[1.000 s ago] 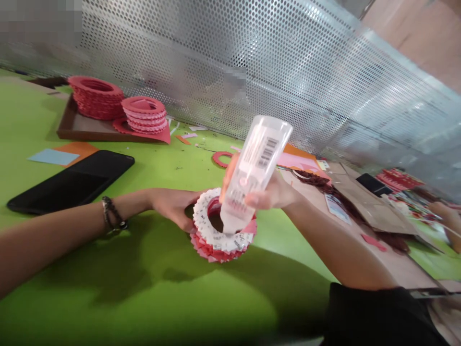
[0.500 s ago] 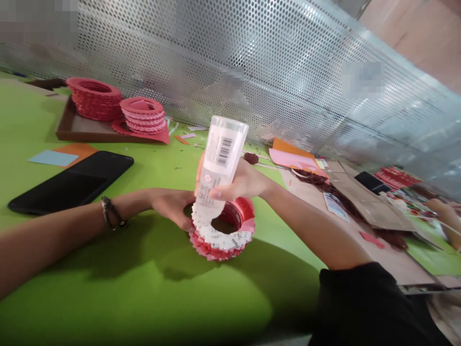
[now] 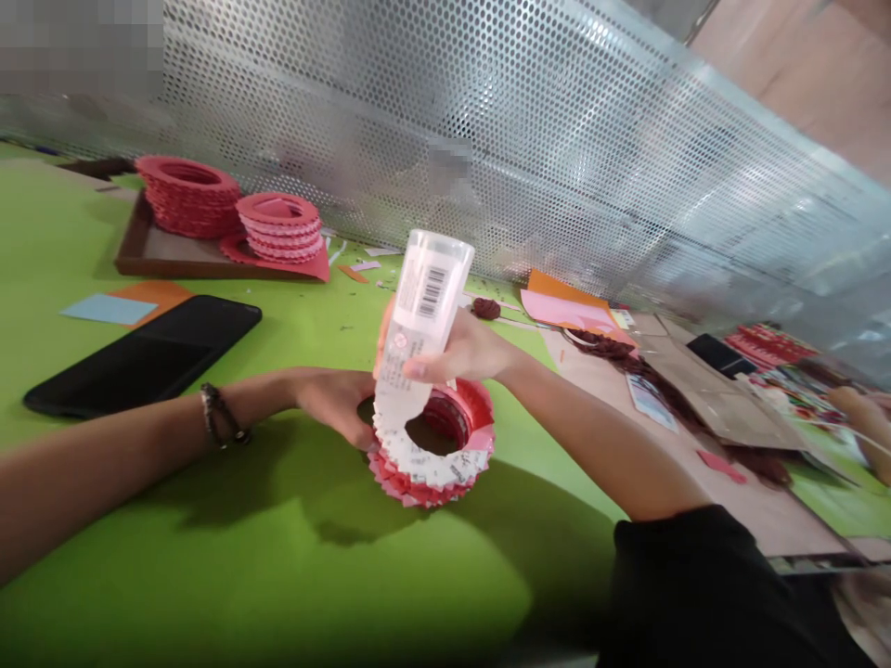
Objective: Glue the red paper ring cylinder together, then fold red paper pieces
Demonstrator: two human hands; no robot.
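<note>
My right hand (image 3: pixel 473 348) is wrapped round a clear glue bottle (image 3: pixel 432 278) with a barcode label, tilted with its lower end down over a stack of paper rings (image 3: pixel 432 468). The nozzle is hidden behind my fingers and the bottle. The stack has zigzag edges in red and pink, and its top ring is white with printed marks. At its left side my left hand (image 3: pixel 330 399) grips it, thumb toward me and the other fingers partly hidden behind. A dark bracelet (image 3: pixel 221 417) circles the left wrist.
A brown tray (image 3: pixel 201 269) holds stacks of red rings (image 3: pixel 187 199) and pink rings (image 3: pixel 282 232). Nearby are a black phone (image 3: pixel 146 357) and blue paper (image 3: pixel 109 308). A perforated metal screen (image 3: pixel 390 121) stands behind. At right lie cardboard (image 3: pixel 716 390) and another person's hand (image 3: pixel 853 408).
The glue bottle has tilted slightly and shifted a little left over the ring. Both hands keep their hold. The whole view has shifted slightly.
</note>
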